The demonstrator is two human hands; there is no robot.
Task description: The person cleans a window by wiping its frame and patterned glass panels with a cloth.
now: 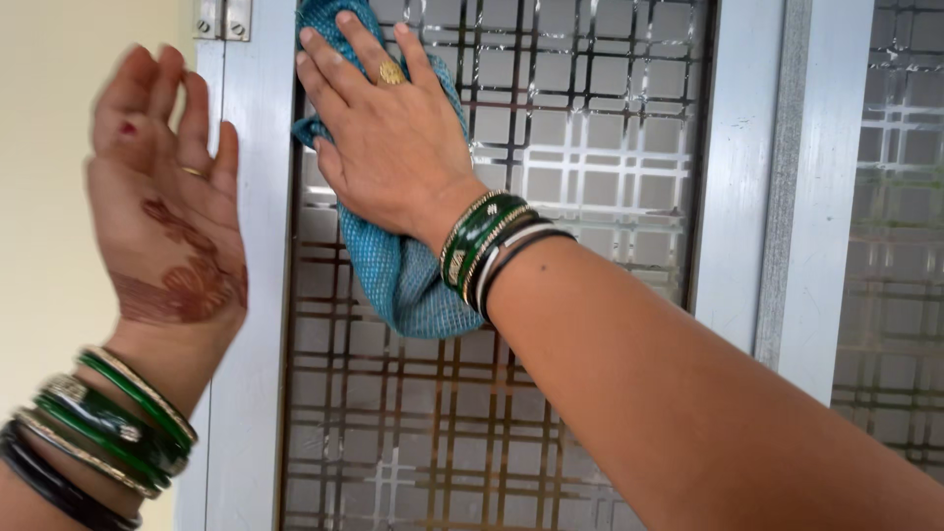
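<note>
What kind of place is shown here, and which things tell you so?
Probably a home, at a window. A patterned glass pane sits in a grey frame beside a cream wall; the right hand presses a blue cloth on the glass.

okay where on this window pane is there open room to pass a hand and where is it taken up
The patterned glass pane is bare right of the right hand, up to the grey frame upright, and below the blue cloth, left of the forearm. The top left corner is crowded: cloth and right hand lie there, the left hand at the left frame strip.
</note>
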